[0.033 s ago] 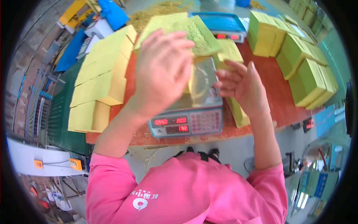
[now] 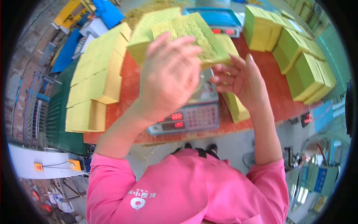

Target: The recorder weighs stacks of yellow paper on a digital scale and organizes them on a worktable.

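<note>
A stack of yellow paper (image 2: 194,31) with rows of round punched shapes on its top sheet is in front of me, above the far part of a digital scale (image 2: 199,115). Over the stack's near left side is my left hand (image 2: 169,74), somewhat blurred, its fingers stretched out and apart. It hides part of the stack and the scale; contact with the paper cannot be made out. My right hand (image 2: 244,82) is near the stack's right front corner, thumb raised and fingers loosely bent with gaps between them. Nothing shows in it.
Yellow paper blocks (image 2: 91,84) line the table's left side, with more blocks (image 2: 307,76) along the right. A single block (image 2: 235,108) lies right of the scale. Behind stands a second scale with a blue tray (image 2: 214,18). The red table (image 2: 264,89) ends just before me.
My left hand has moved slightly right and nearer. The punched stack has come slightly right and toward me, covering more of the scale's pan. The view has shifted a little.
</note>
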Tool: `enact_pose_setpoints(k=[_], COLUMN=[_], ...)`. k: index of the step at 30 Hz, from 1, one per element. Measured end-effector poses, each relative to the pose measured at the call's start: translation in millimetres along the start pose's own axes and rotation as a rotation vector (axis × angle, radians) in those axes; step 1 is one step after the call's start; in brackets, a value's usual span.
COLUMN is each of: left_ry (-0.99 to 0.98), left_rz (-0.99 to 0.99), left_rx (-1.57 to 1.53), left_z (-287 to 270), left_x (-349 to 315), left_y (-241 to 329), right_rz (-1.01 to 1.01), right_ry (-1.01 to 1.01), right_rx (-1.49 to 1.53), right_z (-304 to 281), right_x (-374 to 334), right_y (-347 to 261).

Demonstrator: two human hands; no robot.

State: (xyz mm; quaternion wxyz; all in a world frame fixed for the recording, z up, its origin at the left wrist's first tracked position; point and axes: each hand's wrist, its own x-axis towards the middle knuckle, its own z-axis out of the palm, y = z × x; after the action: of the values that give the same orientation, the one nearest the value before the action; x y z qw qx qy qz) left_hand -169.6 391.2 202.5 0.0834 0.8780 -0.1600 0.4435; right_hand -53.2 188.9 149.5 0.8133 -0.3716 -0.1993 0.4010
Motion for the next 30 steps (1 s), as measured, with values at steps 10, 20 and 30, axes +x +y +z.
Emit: enact_pose_setpoints(k=[10,20,30], left_ry=[-0.292,-0.32,-0.138], left_rz=[-0.153,-0.662,-1.147], left_rx=[-0.343,-0.212,-0.053], left_z=[70.8,13.5,-60.9], left_x=[-88.2,-185.5,-209.4], left_y=[99.7,107.8,60.6], right_rz=[-0.038,-0.034,-0.324], right_ry=[0.332,0.345,0.546], right_rx=[-0.497,-0.605,-1.637], right_z=[-92.6,-138.2,-99.6], right_x=[-45.9,-58.8,-57.9], right_y=[-29.9,-20.9,-29.8])
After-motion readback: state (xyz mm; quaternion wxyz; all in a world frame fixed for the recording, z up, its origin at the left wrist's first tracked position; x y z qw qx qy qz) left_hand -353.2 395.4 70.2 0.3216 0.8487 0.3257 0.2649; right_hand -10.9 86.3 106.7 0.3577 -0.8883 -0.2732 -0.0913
